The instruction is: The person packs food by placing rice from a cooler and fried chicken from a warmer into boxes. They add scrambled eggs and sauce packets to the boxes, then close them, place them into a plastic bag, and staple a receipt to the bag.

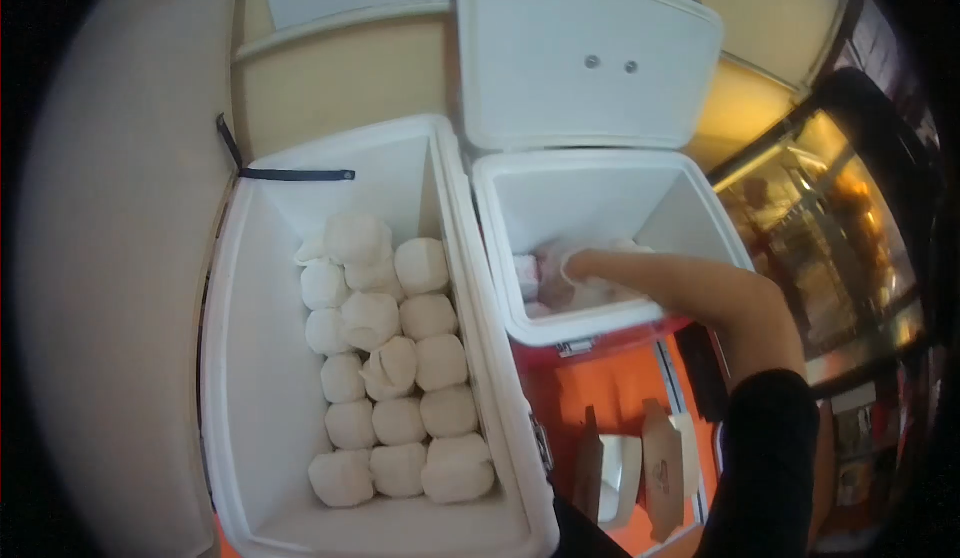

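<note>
My right hand (562, 273) reaches down into the smaller cooler (560, 330), a red box with a white liner. The hand looks wrapped in a thin see-through plastic glove, and its fingers are blurred among pale packets (525, 276) at the bottom; I cannot tell what they grip. The cooler's white lid (590, 18) stands raised at the back. To the left, a large white cooler (265, 398) holds several round, white cloth-wrapped bundles (457, 468) in rows, some stacked on top. My left hand is out of view.
Below the smaller cooler, an opened cardboard box (664, 468) sits on an orange surface (600, 378). A lit glass display case (830, 218) stands at the right. The large cooler's lid (130, 258) hangs open on the left, with a dark strap (300, 174) across the corner.
</note>
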{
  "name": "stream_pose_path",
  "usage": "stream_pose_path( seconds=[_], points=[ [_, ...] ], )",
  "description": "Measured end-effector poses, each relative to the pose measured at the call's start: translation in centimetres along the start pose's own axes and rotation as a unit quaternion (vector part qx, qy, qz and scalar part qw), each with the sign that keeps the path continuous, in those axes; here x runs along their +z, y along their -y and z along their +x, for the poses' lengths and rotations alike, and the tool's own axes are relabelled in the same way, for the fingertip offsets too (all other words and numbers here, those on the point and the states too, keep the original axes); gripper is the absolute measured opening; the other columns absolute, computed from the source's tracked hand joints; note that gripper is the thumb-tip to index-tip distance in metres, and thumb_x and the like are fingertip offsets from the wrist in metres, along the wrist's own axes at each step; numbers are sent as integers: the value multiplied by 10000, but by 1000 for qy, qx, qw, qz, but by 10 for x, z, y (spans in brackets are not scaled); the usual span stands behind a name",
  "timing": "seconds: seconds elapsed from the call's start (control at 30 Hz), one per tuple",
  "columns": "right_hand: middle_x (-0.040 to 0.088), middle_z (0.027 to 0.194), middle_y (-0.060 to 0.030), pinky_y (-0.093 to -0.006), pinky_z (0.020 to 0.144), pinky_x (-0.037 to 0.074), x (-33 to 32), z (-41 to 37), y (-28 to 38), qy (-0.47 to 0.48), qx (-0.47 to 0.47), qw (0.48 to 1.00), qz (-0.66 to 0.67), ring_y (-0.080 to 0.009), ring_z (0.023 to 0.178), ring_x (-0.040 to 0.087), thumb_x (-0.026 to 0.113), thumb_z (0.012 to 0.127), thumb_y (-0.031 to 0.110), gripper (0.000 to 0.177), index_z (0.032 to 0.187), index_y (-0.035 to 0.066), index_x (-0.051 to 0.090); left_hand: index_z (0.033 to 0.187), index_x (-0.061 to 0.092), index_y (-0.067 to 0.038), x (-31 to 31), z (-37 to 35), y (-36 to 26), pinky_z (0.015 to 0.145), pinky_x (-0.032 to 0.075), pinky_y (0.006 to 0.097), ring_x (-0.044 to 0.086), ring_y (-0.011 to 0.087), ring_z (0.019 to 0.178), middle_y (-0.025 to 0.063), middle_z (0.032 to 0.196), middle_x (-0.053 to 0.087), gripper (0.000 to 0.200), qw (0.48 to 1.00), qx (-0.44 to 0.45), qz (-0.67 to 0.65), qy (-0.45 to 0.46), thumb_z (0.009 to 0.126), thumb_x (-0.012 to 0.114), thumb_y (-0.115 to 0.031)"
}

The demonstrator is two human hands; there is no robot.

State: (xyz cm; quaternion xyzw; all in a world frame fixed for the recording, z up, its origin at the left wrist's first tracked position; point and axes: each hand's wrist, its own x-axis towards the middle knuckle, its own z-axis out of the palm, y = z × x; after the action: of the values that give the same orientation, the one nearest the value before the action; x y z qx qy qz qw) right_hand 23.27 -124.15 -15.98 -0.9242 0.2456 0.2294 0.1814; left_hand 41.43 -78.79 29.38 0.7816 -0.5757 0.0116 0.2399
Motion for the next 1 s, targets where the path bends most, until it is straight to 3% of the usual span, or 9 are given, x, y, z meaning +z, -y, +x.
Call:
stream_pose_path(
  seconds=[0.27,0.33,0.37,0.5,0.57,0.63,0.73,0.9,1.0],
  points=[
    [659,963,-65,-344,735,512,-139,-318,125,-248,-16,915,319,-187,862,610,734,754,236,462,1186,157,592,1033,583,-31,45,-7,-51,822,496,424,613,340,984,167,1135,569,356,967,233,-60,-84,681,632,-16],
    [629,1186,-92,-368,875,520,-100,-413,130,-139,-81,858,487,-229,1025,628,775,777,188,529,1270,182,585,1037,574,-28,82,-15,-87,820,492,419,609,342,981,166,1127,565,370,960,265,-7,-95,672,629,-1],
    [637,1167,-86,-371,854,531,-79,-449,138,-189,-20,937,292,-216,981,648,776,783,174,496,1248,177,605,1077,555,-38,105,-22,-106,818,501,448,606,353,998,161,1192,528,419,967,226,81,-88,668,631,17],
    [654,1083,-84,-386,891,486,56,-476,85,18,81,984,155,-264,1034,610,607,862,220,313,1160,125,621,1221,496,-75,196,-38,-137,796,531,528,584,418,1046,154,1307,450,555,960,149,233,-34,696,653,14],
    [634,960,-91,-412,819,485,237,-414,-35,-55,-134,983,114,-304,929,598,577,854,185,169,999,111,624,1250,481,-76,221,-49,-133,799,533,523,576,427,1061,157,1332,436,535,964,110,240,-29,745,644,-9],
    [612,867,-93,-432,773,482,265,-404,-8,-109,-147,979,86,-299,867,594,588,830,176,104,877,90,621,1265,471,-76,231,-54,-143,809,524,517,568,424,1082,159,1354,422,487,970,21,243,-21,805,629,-44],
    [629,1071,-91,-416,889,487,287,-401,3,-146,-257,955,24,-294,1017,594,587,859,232,190,1008,131,646,1209,543,-44,212,-87,-210,816,514,494,568,429,1062,207,1270,490,354,967,64,181,-168,861,596,-78],
    [595,1253,-126,-402,998,461,228,-481,16,-105,-195,974,39,-313,1143,577,574,860,224,274,1095,112,662,1082,621,-33,293,-134,-360,901,479,411,596,350,1033,194,1068,594,200,948,256,-180,59,912,569,-125],
    [592,1272,-143,-409,1003,461,227,-550,-3,-186,-46,973,131,-321,1145,587,550,867,177,267,1085,86,674,1386,437,-29,420,-155,-443,959,451,426,540,355,1165,213,1316,499,489,875,248,-395,133,930,568,-144]
  ],
)
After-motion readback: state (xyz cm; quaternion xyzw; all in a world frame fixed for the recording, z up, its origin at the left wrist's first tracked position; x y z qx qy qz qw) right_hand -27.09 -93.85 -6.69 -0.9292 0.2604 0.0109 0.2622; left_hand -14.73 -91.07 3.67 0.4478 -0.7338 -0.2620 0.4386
